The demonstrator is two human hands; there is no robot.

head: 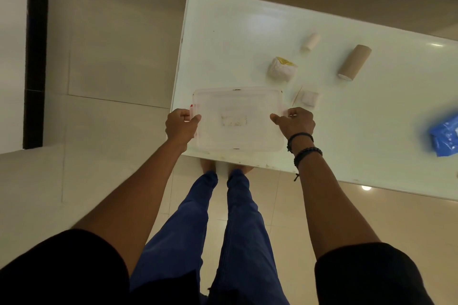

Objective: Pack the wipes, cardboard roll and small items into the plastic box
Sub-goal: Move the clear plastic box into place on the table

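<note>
A clear plastic box (238,106) with its lid on rests at the near left corner of the white table (359,131). My left hand (181,126) grips the clip on its left end, my right hand (295,122) the clip on its right end. Beyond the box lie a white wrapped packet with a yellow label (282,69), a small white roll (310,41), a brown cardboard roll (354,62), a small white wad (309,98) and a thin stick (297,95). A blue wipes pack (444,136) is at the right edge, blurred.
The table's near edge runs just below the box, and my legs and feet (223,205) stand close to it. Tiled floor (111,69) spreads to the left, with a dark vertical strip (36,52) at the far left.
</note>
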